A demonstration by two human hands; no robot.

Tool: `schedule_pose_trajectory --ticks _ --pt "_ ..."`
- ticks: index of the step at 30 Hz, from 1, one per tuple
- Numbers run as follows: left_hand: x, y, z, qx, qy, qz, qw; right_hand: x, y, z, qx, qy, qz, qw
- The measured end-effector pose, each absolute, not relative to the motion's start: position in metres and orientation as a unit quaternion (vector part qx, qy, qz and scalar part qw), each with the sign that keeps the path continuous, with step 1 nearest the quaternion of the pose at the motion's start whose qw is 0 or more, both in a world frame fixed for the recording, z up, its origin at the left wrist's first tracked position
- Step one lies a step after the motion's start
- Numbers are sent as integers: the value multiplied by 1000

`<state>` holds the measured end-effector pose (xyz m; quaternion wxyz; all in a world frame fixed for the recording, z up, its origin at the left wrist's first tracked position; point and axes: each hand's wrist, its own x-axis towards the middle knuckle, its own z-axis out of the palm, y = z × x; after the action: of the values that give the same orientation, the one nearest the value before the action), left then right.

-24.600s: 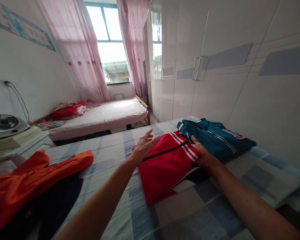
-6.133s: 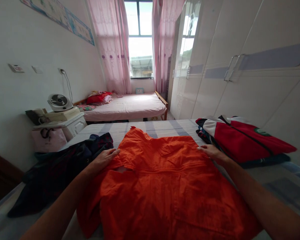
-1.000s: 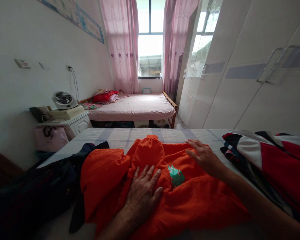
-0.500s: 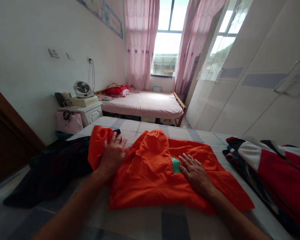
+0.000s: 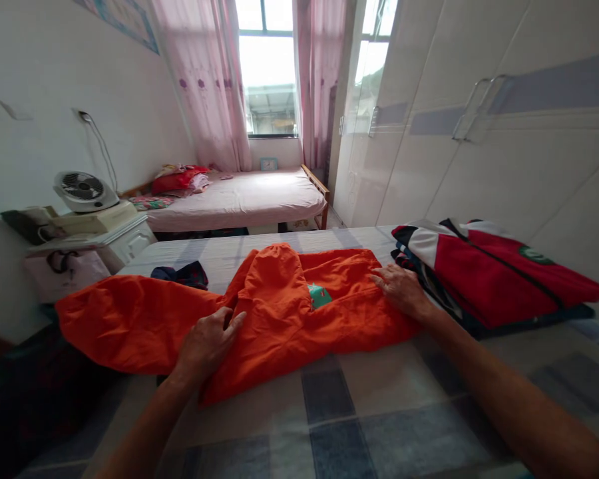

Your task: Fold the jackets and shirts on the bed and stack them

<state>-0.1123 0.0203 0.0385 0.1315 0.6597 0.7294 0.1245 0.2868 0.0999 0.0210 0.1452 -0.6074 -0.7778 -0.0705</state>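
Note:
An orange garment (image 5: 279,313), probably a jacket, lies partly folded on the bed, with a green patch (image 5: 319,297) showing near its middle. One sleeve (image 5: 134,322) stretches out to the left. My left hand (image 5: 209,342) rests where that sleeve meets the folded body, thumb and fingers apart. On the garment's right end lies my right hand (image 5: 402,289), its fingers extended over the cloth and pointing left. The undersides of both hands are hidden.
A stack of folded clothes, topped by a red and white jacket (image 5: 499,273), sits at the right. Dark clothing (image 5: 34,392) lies at the left, beside the checked bedsheet (image 5: 384,426). Beyond are a pink-covered bed (image 5: 249,199), a fan (image 5: 84,189) and white wardrobes (image 5: 429,159).
The left sleeve has been spread out to the left, and my left hand has come down near its base. My right hand has moved to the garment's right end. The view has turned right.

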Motion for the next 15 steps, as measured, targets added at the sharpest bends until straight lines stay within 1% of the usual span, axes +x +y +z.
schedule_pose_trajectory --ticks 2,3,5,7,9,10,12,15 --pt "-112 23 35 655 728 139 148 307 95 18 -633 -764 -58 109" --pt "-112 24 34 658 719 154 164 315 93 16 -649 -752 -48 105" --pt "-109 25 33 669 685 200 206 323 89 14 -670 -730 -26 134" --pt "-105 24 34 668 653 277 225 326 85 14 -667 -723 -1 180" --pt "-101 23 34 659 636 350 200 326 81 16 -668 -711 28 218" --pt "-100 23 33 655 637 366 175 326 78 17 -675 -700 39 229" --pt "-100 23 28 662 657 336 131 327 74 17 -698 -677 51 229" --pt "-101 23 22 679 701 199 85 326 66 19 -729 -663 30 168"
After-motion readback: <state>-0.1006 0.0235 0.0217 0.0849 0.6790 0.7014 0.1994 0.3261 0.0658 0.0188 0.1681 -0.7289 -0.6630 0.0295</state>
